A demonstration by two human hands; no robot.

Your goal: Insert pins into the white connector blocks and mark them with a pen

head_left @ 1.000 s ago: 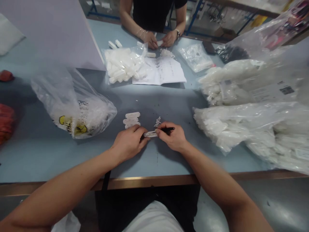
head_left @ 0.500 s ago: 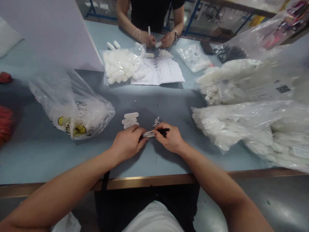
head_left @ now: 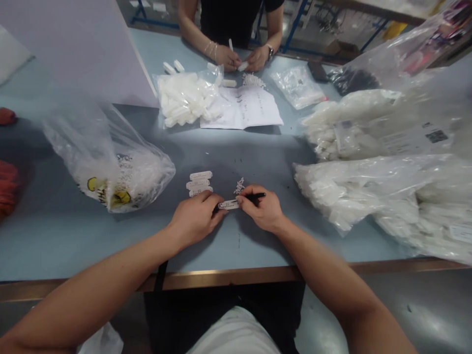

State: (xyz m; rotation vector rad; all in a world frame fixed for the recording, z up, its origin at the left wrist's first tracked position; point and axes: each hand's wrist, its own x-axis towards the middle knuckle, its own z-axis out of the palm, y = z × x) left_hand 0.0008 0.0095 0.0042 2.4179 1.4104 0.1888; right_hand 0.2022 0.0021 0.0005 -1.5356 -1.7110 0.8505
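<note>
Black tool (head_left: 257,195) shifted right, strip (head_left: 227,204) between hands (head_left: 195,219) (head_left: 264,211)

1 head-worn view; faces forward and down, near the table (head_left: 121,236).

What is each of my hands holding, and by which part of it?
Your left hand holds the white strip by its left end. Your right hand holds a black tool; exactly where it is gripped is hidden.

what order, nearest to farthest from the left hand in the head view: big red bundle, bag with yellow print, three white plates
1. three white plates, just beyond the left hand
2. bag with yellow print, to its left
3. big red bundle, at the left edge
</note>
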